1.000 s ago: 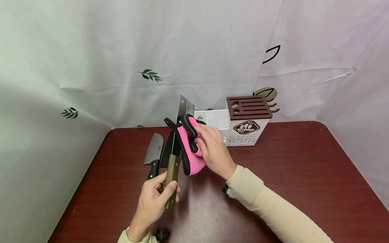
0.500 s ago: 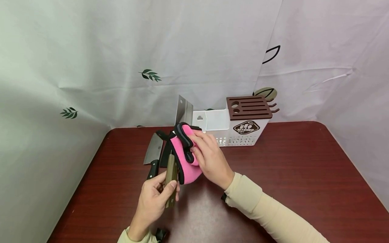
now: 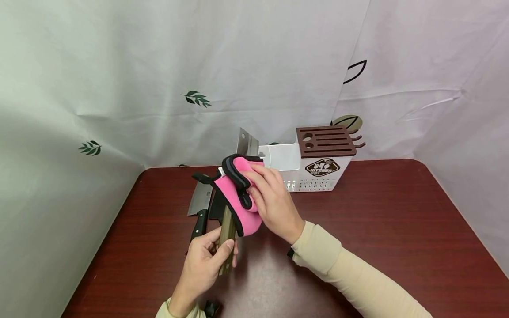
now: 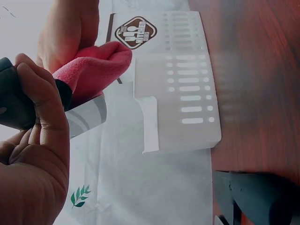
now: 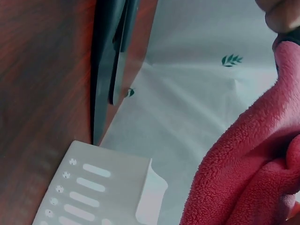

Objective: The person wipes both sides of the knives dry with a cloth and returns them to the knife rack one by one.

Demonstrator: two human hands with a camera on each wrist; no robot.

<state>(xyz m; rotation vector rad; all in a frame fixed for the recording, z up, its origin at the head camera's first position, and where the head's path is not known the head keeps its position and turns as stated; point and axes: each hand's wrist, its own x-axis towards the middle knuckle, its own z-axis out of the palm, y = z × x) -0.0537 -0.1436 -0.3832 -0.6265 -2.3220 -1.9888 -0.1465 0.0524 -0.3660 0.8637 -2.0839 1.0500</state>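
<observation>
My left hand (image 3: 203,260) grips the olive-brown handle of a cleaver (image 3: 228,229), held up above the table with its blade pointing away. A folded pink cloth (image 3: 247,223) with black edging and a black loop is in my right hand (image 3: 276,203), fingers bent over it. The cloth lies against the cleaver's blade and covers most of it; only the far end of the steel shows above. In the left wrist view, part of the blade (image 4: 89,117) shows below the cloth (image 4: 101,70). The right wrist view has the cloth (image 5: 243,154) close up, hiding the blade.
A knife with a black handle (image 3: 200,223) lies on the reddish-brown table (image 3: 381,229), left of the cleaver. Beside it is a black blade-like thing (image 3: 216,207), partly hidden. A white knife rack (image 3: 282,157) with a brown slotted top (image 3: 326,141) stands at the back.
My right hand has slid the cloth toward the handle, then slightly back up, shifting left overall. The cleaver has tilted a little to the right; my left hand keeps its grip.
</observation>
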